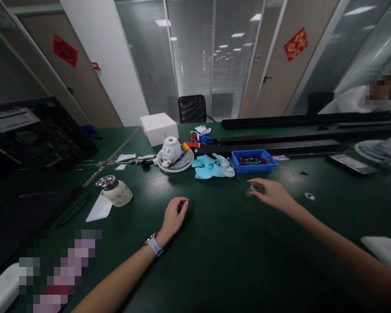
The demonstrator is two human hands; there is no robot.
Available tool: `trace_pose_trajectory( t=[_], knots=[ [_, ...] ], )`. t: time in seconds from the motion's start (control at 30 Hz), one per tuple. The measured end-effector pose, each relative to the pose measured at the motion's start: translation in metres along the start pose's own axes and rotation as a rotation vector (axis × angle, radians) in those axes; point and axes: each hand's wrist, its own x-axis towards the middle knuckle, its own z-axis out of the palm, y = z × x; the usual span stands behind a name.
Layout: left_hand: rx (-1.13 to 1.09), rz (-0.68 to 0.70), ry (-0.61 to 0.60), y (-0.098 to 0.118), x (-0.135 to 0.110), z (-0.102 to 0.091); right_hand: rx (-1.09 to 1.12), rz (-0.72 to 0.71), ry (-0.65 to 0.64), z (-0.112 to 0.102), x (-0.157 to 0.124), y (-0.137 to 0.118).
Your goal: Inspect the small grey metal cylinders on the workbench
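My left hand (175,216), with a watch (154,244) on its wrist, rests on the dark green table with its fingers curled. Whatever is inside that curl, if anything, is too dark to make out. Farther right, my right hand (271,194) holds a small round, partly see-through piece (257,188) between thumb and fingers, just above the table. Beyond the hands lie light blue fan blades (211,166) and a blue tray (254,170) of coloured wires. A small metal cylinder (309,197) stands to the right of my right hand.
A white fan head with its grille (179,167) lies behind, near a white box (161,130). At left, a cream flask (120,194) stands by a white card (99,208). Long black rails (280,140) run across the back right. Another person (348,100) is at far right.
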Motion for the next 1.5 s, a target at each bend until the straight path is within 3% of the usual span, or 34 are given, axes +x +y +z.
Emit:
trace_pose_trajectory(
  t=[0.13, 0.27, 0.47, 0.63, 0.93, 1.23, 1.5],
  knots=[
    [-0.101, 0.107, -0.077, 0.016, 0.000, 0.003, 0.338, -0.215, -0.108, 0.051, 0.012, -0.087],
    [-0.193, 0.154, -0.101, 0.031, 0.004, 0.010, 0.403, -0.286, -0.095, 0.088, 0.019, -0.124],
    [-0.196, 0.200, -0.164, 0.042, 0.021, 0.019, 0.512, -0.235, 0.022, 0.115, 0.014, -0.115],
    [-0.121, 0.222, -0.113, 0.047, 0.027, 0.014, 0.485, -0.301, 0.135, 0.130, 0.011, -0.110],
    [-0.042, 0.181, -0.019, 0.019, 0.013, -0.016, 0.496, -0.305, 0.139, 0.135, 0.010, -0.108],
    [-0.167, 0.233, -0.186, 0.041, 0.022, 0.010, 0.491, -0.277, 0.126, 0.132, 0.009, -0.108],
    [-0.154, 0.224, -0.171, 0.047, 0.026, 0.015, 0.469, -0.284, 0.141, 0.134, 0.010, -0.107]
  ],
)
